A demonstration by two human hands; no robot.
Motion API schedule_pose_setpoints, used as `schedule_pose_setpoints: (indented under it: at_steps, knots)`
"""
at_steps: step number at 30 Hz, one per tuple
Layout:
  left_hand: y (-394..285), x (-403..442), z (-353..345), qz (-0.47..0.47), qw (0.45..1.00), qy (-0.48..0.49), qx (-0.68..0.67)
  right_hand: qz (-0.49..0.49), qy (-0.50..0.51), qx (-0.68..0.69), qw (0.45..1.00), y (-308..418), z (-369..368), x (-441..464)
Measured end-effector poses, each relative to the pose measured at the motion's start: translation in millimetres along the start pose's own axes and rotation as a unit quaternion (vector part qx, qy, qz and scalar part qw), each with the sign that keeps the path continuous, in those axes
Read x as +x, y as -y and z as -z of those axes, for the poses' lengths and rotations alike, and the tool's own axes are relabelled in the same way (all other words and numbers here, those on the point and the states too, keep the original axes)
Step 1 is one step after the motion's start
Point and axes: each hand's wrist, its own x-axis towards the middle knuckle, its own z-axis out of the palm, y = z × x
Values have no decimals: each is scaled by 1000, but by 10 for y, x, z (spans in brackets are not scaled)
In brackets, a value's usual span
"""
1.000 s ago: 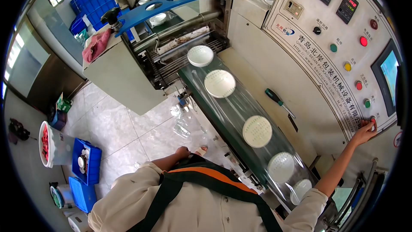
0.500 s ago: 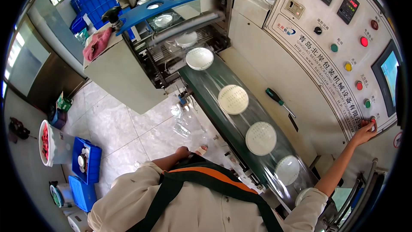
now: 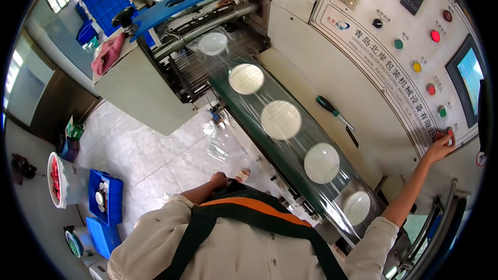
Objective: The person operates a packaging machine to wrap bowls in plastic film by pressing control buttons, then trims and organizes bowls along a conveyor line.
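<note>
My right hand (image 3: 440, 147) reaches to the lower corner of the control panel (image 3: 363, 31), its fingers pinched on a red button (image 3: 450, 134). Low at my waist is my left hand (image 3: 219, 179), fingers curled; whatever it may hold is hidden. Between the two, a green conveyor belt (image 3: 226, 92) carries a row of round white containers under clear film. One container (image 3: 281, 120) with printed marks lies mid-belt, another (image 3: 321, 163) lies nearer me, and a third (image 3: 357, 208) is at the near end. A white bowl (image 3: 212, 44) sits by the rollers at the far end.
A green-handled screwdriver (image 3: 334, 112) lies on the machine ledge beside the belt. A blue plate with holes (image 3: 189, 1) spans the far end. On the left floor stand a white bucket (image 3: 70, 181) and a blue crate (image 3: 115, 212). A pink cloth (image 3: 107, 56) rests on the cabinet.
The containers have shifted along the belt toward me, and the nearest one has left view. My right hand stays at the red button. The whole view has shifted slightly.
</note>
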Motion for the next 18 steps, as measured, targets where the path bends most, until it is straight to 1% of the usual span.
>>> schedule_pose_setpoints:
  at_steps: [4,11,18]
  knots:
    - [36,14,-18,-10,1000,-16,-13,-10,-3,3,1000,-20,-1,13]
    - [34,25,-10,2,1000,-8,-18,-7,-6,-14,1000,93,-13,-41]
    - [52,50,-17,-11,1000,-18,-22,-5,-7,-15,1000,87,-13,-44]
